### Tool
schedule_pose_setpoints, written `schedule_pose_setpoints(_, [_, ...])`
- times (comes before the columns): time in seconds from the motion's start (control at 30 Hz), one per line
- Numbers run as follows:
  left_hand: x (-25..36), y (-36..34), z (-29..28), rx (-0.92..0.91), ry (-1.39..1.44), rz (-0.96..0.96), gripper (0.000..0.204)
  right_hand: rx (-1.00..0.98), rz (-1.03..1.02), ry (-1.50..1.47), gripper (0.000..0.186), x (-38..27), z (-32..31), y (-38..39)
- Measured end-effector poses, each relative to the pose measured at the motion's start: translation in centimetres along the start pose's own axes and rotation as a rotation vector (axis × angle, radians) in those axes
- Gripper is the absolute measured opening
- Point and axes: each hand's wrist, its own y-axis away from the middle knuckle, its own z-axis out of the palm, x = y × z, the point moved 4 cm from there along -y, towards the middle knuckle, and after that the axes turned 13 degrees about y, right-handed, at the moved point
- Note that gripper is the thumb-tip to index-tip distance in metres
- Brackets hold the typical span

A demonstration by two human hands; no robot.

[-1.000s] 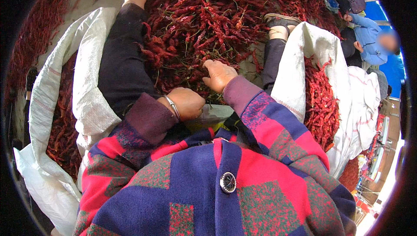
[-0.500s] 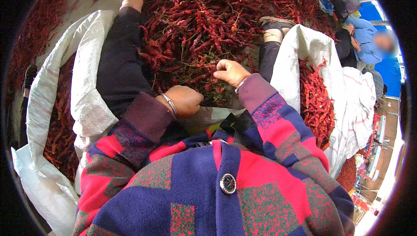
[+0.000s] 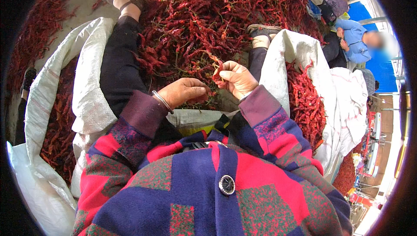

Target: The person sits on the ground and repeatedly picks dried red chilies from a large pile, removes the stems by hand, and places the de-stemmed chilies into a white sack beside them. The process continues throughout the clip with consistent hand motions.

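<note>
Between the thumb and fingers of my right hand (image 3: 239,80) is a wrinkled dried red chili (image 3: 218,76), raised above the pile with its pale stem end up. My left hand (image 3: 184,92), a silver bangle at its wrist, hovers just left of it. Its fingers are loosely bent and slightly apart, and no chili shows in them. Beneath and beyond both hands spreads a large heap of dried red chilies (image 3: 195,23), mixed with stems near my hands.
My legs stretch out either side of the heap. A white woven sack (image 3: 89,84) with chilies stands at my left, another white sack (image 3: 282,62) with chilies (image 3: 306,105) at my right. A person in a blue jacket (image 3: 358,40) sits at the far right.
My right hand has come up with a dried chili now visible in its fingers. My left hand has lifted slightly, and its fingers have loosened from a more closed shape.
</note>
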Motion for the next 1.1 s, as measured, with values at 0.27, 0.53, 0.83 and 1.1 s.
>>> schedule_pose_setpoints(0.27, [-1.1, -0.5, 0.2, -0.091, 0.651, -0.013, 0.026, 0.116, -0.127, 0.11, 0.009, 0.8, 3.7, -0.1])
schedule_pose_setpoints(0.53, [-0.6, -0.8, -0.8, 0.274, 0.328, 0.146, 0.016, 0.333, -0.035, 0.143, 0.009, 1.0, 2.3, 0.4])
schedule_pose_setpoints(0.83, [-1.4, -0.3, 1.2, -0.08, -0.591, -0.093, 0.018, 0.334, -0.022, 0.408, 0.005, -1.1, 0.2, -0.6])
schedule_pose_setpoints(1.1, [-2.9, -0.4, 1.0, -0.224, -0.947, 0.029, 0.031, -0.325, -0.531, 0.315, 0.02, -12.7, 16.6, -2.2])
